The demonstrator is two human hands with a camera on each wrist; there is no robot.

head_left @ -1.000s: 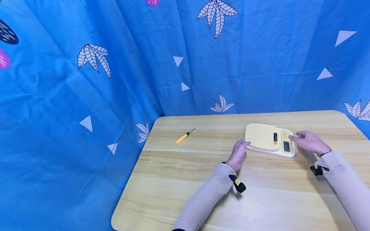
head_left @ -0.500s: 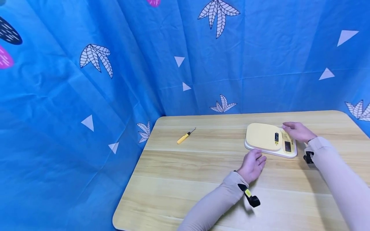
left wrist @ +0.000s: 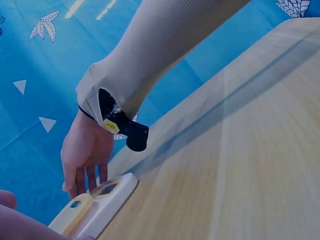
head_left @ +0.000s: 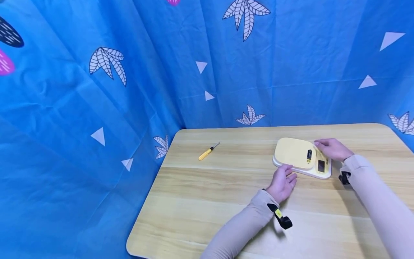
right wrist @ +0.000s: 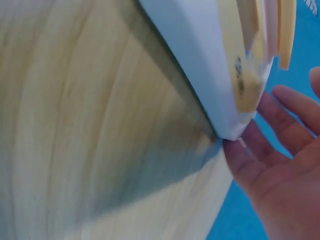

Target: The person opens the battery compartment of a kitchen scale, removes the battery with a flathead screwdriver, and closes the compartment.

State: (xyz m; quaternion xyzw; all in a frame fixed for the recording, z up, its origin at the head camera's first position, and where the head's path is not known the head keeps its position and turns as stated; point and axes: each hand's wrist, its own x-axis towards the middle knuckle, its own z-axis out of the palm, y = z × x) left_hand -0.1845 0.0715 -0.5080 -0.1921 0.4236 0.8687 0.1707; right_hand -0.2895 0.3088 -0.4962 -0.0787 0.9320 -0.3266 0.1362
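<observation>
A kitchen scale point(head_left: 293, 153) with a cream-yellow platform and white base lies on the wooden table, its display point(head_left: 321, 166) dark. At the near long edge is my left hand point(head_left: 282, 182), palm turned up, with fingertips at the rim. My right hand point(head_left: 334, 149) reaches over the scale's far right corner. In the right wrist view, the extended fingers of the right hand point(right wrist: 280, 150) rest along the white base's edge and corner. From the left wrist, the right hand point(left wrist: 89, 142) shows fingers pointing down behind the scale point(left wrist: 117, 202).
A screwdriver point(head_left: 208, 151) with a yellow handle lies toward the back left of the wooden table point(head_left: 181, 201). A blue patterned curtain point(head_left: 226, 86) hangs behind the table and along its left side.
My left hand has shifted from the scale's left corner to its near edge. My right hand has moved from the right side to the far right corner. The scale has turned very slightly.
</observation>
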